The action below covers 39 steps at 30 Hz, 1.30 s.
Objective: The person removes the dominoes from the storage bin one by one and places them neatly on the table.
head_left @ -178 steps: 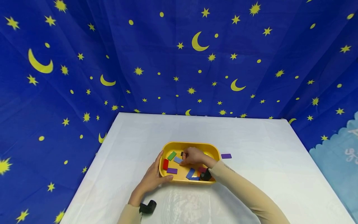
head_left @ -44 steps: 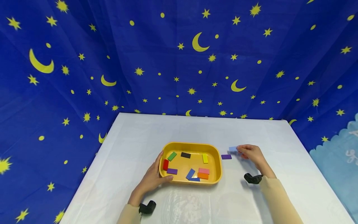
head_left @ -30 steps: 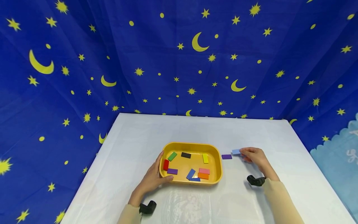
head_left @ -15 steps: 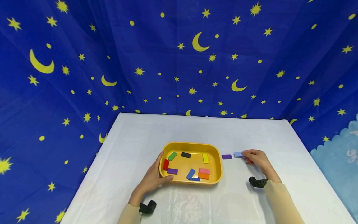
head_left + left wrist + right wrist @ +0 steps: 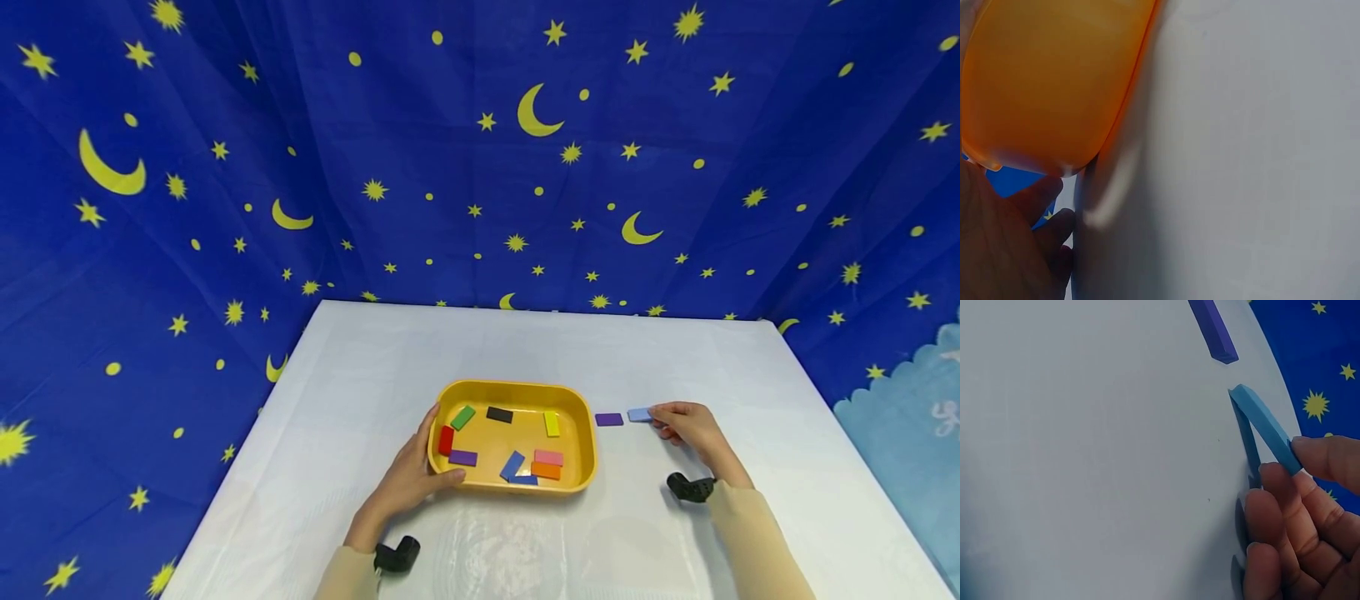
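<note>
My right hand (image 5: 692, 425) pinches one end of a light blue block (image 5: 1263, 425) between thumb and fingers. In the right wrist view the block slants, its far end low at the table and its held end raised. Just left of it a purple block (image 5: 609, 419) lies flat, with a small gap between the two. My left hand (image 5: 408, 479) holds the left end of a yellow tray (image 5: 517, 388), thumb along the front rim and fingers at the left side. The tray's orange-looking outer wall (image 5: 1054, 87) fills the upper left of the left wrist view.
Inside the tray lie several blocks, among them a green block (image 5: 462, 417), a black block (image 5: 499, 414), a yellow block (image 5: 551, 424), a red block (image 5: 446, 440) and a pink block (image 5: 548, 457). A starry blue curtain (image 5: 420, 125) stands behind the white table (image 5: 390, 358).
My right hand has taken the light blue block out of the tray, carried it right past the purple block, and lowered it toward the table. My left hand stays on the tray.
</note>
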Available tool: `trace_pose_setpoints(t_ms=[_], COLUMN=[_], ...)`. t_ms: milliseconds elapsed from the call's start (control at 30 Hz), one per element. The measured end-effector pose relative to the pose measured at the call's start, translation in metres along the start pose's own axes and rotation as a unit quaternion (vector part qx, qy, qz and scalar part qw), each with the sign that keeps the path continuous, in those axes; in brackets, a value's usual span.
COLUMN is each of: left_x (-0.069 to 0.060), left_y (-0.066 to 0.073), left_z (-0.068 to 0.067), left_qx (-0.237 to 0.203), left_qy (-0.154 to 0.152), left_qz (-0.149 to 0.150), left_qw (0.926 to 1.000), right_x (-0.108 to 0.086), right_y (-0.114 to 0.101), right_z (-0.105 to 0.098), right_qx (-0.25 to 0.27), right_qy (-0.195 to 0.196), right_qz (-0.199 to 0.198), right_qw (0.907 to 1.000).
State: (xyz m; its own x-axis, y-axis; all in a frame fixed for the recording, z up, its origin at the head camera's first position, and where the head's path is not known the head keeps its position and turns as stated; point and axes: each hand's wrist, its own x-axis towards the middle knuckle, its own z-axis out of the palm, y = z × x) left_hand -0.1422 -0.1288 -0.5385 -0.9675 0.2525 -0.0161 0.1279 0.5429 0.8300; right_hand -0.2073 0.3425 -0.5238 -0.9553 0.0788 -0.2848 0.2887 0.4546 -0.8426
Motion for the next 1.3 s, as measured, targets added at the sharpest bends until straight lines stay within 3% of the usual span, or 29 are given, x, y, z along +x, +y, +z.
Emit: trace_pose_setpoints(t_ms=[300,1300], left_x=[0.0013,-0.0002], left_y=[0.0022,0.002], left_z=[-0.0018,-0.0015], left_qx=[-0.005,-0.003], left_qy=[-0.004,-0.008], left_qz=[0.005,0.008], left_qw=[1.0,0.9999], right_x=[0.0002,0.0018], right_y=[-0.0011,0.004], right_z=[-0.0043,-0.0029], right_qx=[-0.008,-0.013], right_qy=[-0.026,-0.015], right_qz=[0.011,0.028], right_qw=[0.9996,0.9994])
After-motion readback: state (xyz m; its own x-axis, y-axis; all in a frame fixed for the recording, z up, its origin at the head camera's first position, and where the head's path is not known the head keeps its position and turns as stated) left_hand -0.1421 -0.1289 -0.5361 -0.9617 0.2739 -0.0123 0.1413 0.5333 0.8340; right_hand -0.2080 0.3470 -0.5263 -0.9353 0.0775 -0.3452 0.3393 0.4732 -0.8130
